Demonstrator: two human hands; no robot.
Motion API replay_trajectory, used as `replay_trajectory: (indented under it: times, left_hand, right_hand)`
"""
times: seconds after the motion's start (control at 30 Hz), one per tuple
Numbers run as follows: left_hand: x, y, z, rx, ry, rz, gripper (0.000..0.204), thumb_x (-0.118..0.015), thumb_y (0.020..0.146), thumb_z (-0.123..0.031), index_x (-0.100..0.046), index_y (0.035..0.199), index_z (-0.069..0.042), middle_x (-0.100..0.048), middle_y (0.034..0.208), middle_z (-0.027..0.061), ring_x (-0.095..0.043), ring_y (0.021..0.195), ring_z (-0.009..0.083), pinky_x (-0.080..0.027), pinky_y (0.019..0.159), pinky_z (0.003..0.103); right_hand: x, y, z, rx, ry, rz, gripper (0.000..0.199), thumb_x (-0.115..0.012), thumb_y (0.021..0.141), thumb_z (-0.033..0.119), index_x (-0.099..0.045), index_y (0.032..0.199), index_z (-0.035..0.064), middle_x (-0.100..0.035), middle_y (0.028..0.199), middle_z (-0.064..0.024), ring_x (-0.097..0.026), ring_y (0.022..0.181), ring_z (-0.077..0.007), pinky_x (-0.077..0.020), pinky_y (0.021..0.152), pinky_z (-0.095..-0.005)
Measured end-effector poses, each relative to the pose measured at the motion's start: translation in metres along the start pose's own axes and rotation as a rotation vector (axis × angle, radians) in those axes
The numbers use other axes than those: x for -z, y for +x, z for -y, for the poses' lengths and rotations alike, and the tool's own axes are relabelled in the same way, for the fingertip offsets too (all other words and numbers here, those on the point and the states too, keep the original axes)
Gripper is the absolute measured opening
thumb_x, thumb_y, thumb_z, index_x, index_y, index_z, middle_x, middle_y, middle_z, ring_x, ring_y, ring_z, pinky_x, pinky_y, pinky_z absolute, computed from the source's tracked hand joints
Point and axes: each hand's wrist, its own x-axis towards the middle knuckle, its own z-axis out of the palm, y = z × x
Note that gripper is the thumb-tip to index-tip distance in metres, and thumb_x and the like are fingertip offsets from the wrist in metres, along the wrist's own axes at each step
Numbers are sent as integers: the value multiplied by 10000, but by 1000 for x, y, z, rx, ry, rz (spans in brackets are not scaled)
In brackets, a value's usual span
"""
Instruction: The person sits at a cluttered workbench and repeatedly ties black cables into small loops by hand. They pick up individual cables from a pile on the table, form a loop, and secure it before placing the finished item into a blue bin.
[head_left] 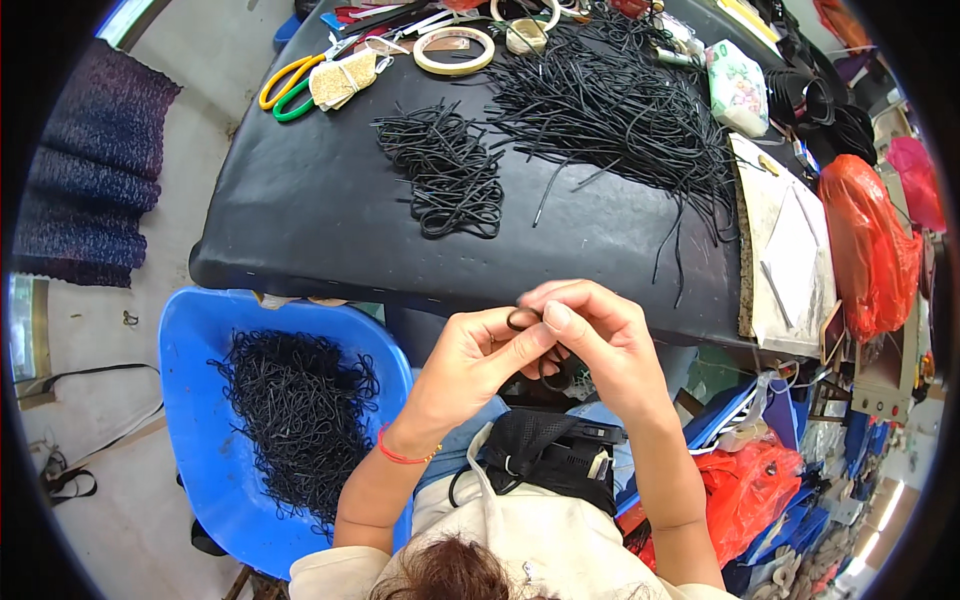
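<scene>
Just off the front edge of the black-covered table, my two hands meet fingertip to fingertip. A thin black cord [522, 317] curls in a small loop between them, and part of it hangs below the fingers. My left hand [478, 352] pinches the cord between thumb and fingers. My right hand [602, 335] is closed on it too, thumb against the forefinger. The cord's ends are hidden by my fingers. On the table [330, 215] beyond lies a small heap of looped black cords [445, 170]. A larger pile of loose black cords [610, 105] spreads behind it to the right.
A blue tub [185, 400] at my left holds a tangle of black cords [295, 415]. Scissors [290, 88], a tape roll [454, 50] and a tissue pack [737, 85] lie along the table's back. A pale board [785, 250] and red plastic bags [868, 245] are at the right.
</scene>
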Motion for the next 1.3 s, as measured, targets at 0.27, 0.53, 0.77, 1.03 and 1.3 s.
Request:
replay_trajectory:
  times: [0.27,0.53,0.77,1.03,1.3]
  left_hand:
    - [-7,-9,2,41,-27,-30,173,-545,895,-140,-634,935,3,-638,819,37,-591,745,85,-472,672,214]
    - [-12,-12,2,74,-66,-19,191,-542,896,-130,-627,1010,-2,-640,859,35,-595,774,85,-474,694,216]
    - [-17,-4,32,-124,-298,-240,160,-566,879,-112,-608,1003,-20,-607,870,8,-578,745,81,-483,709,213]
    - [-16,4,30,-56,-272,-241,199,-506,902,-102,-568,1037,30,-636,912,151,-648,824,188,-546,743,275]
    - [-20,1,25,-74,-20,-235,155,-561,864,-58,-583,991,28,-645,848,126,-640,733,155,-542,680,273]
  right_hand:
    - [-3,4,2,-209,151,-74,258,-531,905,232,-576,783,9,-539,624,-8,-439,497,-41,-374,444,-192]
    - [2,11,5,-353,165,-77,280,-527,899,242,-549,701,45,-498,562,12,-420,439,-31,-353,381,-184]
    - [-4,12,-7,-185,175,-270,309,-520,903,310,-562,882,4,-597,762,-53,-557,670,-86,-442,615,-204]
    - [13,-14,-20,-112,1,-274,369,-447,938,332,-599,960,-4,-605,870,-47,-533,764,-79,-417,699,-220]
    - [10,-14,-24,22,-97,-361,202,-601,866,163,-548,732,22,-519,669,37,-410,605,-10,-327,518,-182]
